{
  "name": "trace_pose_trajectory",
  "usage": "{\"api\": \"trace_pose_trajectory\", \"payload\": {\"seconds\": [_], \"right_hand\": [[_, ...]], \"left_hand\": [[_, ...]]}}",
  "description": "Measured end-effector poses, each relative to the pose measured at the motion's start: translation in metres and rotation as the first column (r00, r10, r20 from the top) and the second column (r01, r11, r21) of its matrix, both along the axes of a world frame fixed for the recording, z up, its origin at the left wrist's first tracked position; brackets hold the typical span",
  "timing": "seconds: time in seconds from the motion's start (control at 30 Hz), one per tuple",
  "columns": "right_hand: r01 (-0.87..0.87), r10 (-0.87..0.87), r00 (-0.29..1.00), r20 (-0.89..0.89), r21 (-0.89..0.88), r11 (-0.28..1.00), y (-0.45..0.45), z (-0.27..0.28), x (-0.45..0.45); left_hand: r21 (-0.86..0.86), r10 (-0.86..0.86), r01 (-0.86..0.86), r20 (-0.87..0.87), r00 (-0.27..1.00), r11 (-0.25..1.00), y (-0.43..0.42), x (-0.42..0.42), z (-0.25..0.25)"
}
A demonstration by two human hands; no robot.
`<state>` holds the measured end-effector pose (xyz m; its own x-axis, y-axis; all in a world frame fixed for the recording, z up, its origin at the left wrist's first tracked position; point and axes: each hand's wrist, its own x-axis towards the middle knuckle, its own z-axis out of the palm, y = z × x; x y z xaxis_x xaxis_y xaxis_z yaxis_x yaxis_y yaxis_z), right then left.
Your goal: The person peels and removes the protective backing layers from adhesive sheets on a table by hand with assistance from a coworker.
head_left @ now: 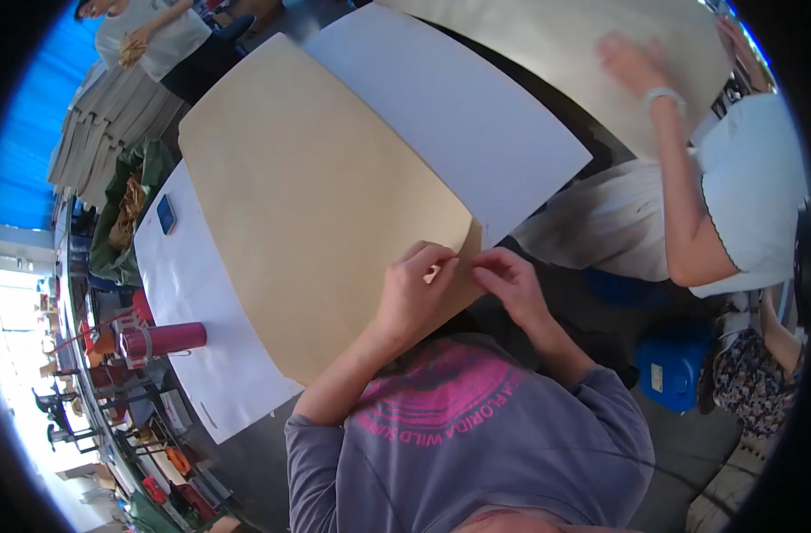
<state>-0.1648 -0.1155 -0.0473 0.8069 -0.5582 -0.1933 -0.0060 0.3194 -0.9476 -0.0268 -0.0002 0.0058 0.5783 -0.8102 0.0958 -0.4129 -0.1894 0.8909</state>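
Sheet (299, 195), tan, lay ctr over white paper (476, 115), near-right corner lifted. L hand (414, 284) pinched that edge; R hand (514, 282) narrow, just right, hold unclear. Step: prob. corner handling; next move likely called for even two-hand grip.

Across the front of your grey shirt (481, 471), the curved pink print (454, 391) shows the words "FLORIDA" and "WILD" in capitals; the lettering at either end of the arc is only partly legible. On the blue container (681, 355) beyond the right sleeve of that shirt, you have a pale label (657, 377) whose marks are too small to read.
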Motion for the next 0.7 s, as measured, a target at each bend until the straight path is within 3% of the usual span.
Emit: {"api": "trace_pose_trajectory", "payload": {"seconds": [0.17, 0.27, 0.47, 0.7], "right_hand": [[-0.095, 0.087, 0.990, 0.112, 0.063, 0.994, 0.009, 0.012, 0.030], [-0.150, 0.140, 0.983, 0.118, 0.076, 0.986, 0.010, 0.011, 0.036], [-0.182, 0.181, 0.981, 0.073, 0.000, 0.983, 0.009, 0.016, 0.036], [-0.185, 0.184, 0.982, 0.035, 0.023, 0.983, 0.010, 0.013, 0.033]], "left_hand": [[-0.008, 0.035, -0.038, -0.235, 0.971, 0.999, 0.013, 0.009, 0.003], [0.071, 0.068, -0.044, -0.369, 0.927, 0.996, 0.019, 0.018, 0.007], [0.152, 0.014, 0.051, -0.400, 0.917, 0.987, 0.016, 0.031, 0.014], [0.248, -0.052, 0.127, -0.290, 0.956, 0.960, 0.014, 0.030, 0.013]]}}
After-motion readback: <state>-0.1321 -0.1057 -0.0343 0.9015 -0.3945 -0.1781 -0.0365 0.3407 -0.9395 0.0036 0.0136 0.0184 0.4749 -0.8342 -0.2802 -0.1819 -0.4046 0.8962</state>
